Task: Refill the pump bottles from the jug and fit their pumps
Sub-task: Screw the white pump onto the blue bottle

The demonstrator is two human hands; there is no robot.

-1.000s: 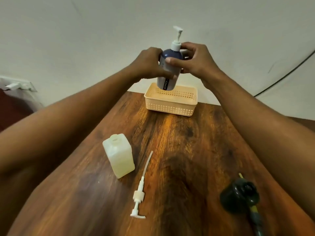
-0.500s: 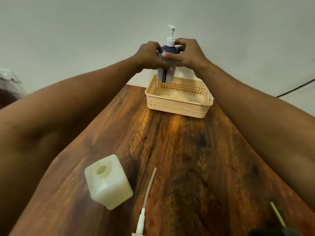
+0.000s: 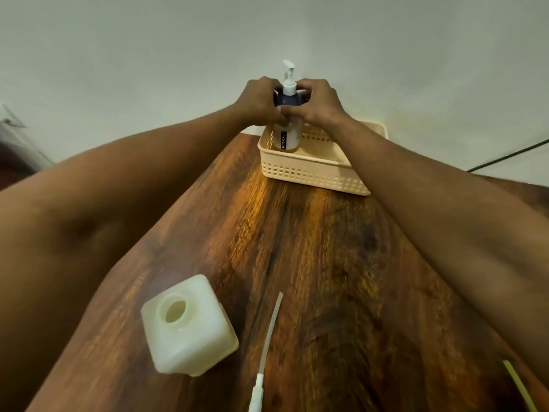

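Plain home room – wooden table (image 3: pixel 312 248), bare painted wall (image 3: pixel 148 69), plastic basket (image 3: pixel 312 173)

Wooden table (image 3: pixel 326 263), cream perforated basket (image 3: pixel 312 173), black cable (image 3: pixel 511 154), pale wall (image 3: pixel 148 55)

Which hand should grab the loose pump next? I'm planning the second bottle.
Probably the right hand. The pump lies right of the jug, on that arm's side. Both hands now hold the bottle, so neither is free yet.

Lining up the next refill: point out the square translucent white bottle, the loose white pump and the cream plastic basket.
square translucent white bottle (image 3: pixel 190 328), head view, top face.
loose white pump (image 3: pixel 269 337), head view, dip tube.
cream plastic basket (image 3: pixel 309 171), head view, front wall.
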